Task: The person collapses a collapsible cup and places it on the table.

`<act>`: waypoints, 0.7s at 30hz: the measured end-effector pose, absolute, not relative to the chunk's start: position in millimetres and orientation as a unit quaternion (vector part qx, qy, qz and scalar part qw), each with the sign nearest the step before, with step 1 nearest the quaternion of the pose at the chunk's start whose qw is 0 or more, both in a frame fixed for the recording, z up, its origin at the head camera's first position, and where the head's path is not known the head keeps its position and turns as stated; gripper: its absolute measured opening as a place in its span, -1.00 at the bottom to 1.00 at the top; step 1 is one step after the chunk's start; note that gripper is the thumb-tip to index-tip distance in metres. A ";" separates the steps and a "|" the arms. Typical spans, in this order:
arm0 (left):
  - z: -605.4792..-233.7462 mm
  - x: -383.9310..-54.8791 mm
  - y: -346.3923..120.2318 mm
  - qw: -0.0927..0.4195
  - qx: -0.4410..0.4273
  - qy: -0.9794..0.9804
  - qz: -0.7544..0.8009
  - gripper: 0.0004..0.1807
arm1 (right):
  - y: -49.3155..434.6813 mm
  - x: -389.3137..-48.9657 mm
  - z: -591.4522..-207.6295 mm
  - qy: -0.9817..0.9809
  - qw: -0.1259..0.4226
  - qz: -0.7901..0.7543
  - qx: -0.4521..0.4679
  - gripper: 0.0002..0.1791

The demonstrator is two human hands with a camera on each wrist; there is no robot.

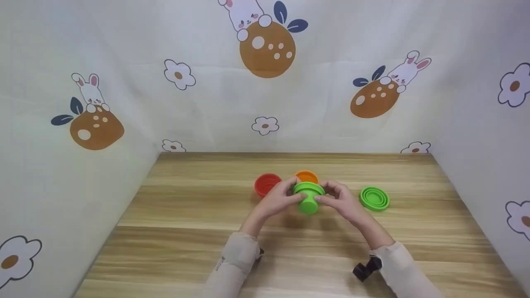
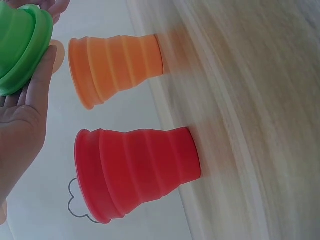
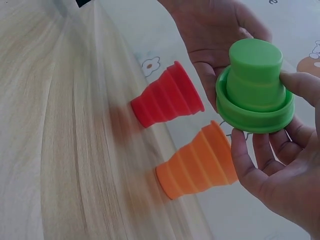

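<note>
Head view, held cup: so we've got the green cup (image 1: 308, 205) right between the left hand (image 1: 283, 196) and the right hand (image 1: 343, 200), and neither is nearer, since both touch it.
Head view, long axis: looks tipped over to us, small base towards the person, rim facing away.
Head view, fingers: both sets drawn in on the cup, thumbs on the near side, the other fingers up at the rim.
Head view, neighbours: red cup (image 1: 266, 185) beyond the left hand, orange cup (image 1: 307, 176) just behind the green one, flat green cup (image 1: 374, 199) off to the right on the tabletop (image 1: 186, 207). Only this view gives us that flat one.
Left wrist view, side look: here we get the ribbed walls of the red and orange cups, both upright, with the green one lifted clear of the tabletop. Some left fingers are hidden, so we can't tell their exact curl.
Right wrist view, the fold: best shot of the narrow part sticking out of a wider ring, right thumb on the wall, fingers under the rim.
</note>
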State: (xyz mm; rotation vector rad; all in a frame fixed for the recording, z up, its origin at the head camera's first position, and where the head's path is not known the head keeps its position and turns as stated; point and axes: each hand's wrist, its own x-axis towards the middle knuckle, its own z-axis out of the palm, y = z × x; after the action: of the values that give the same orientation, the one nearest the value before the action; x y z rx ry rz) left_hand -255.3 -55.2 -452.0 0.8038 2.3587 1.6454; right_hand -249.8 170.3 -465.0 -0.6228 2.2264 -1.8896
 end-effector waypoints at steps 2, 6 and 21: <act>-451.5 -254.3 -55.3 0.076 0.267 0.787 0.551 -0.75 | 169.8 -250.5 -465.8 0.748 0.074 -0.626 -0.207 -0.63; -450.9 -253.6 -55.2 0.077 0.258 0.791 0.549 -0.75 | 169.0 -250.2 -464.8 0.751 0.072 -0.625 -0.203 -0.64; -453.9 -254.7 -54.0 0.076 0.257 0.788 0.554 -0.81 | 168.3 -250.3 -464.8 0.768 0.029 -0.612 -0.187 -0.67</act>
State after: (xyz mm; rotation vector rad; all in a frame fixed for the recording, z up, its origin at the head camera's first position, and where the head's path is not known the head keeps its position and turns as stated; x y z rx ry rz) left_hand -254.7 -54.0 -453.9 0.7708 2.3618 1.6620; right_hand -250.3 168.3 -464.8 -0.5762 2.3685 -1.8890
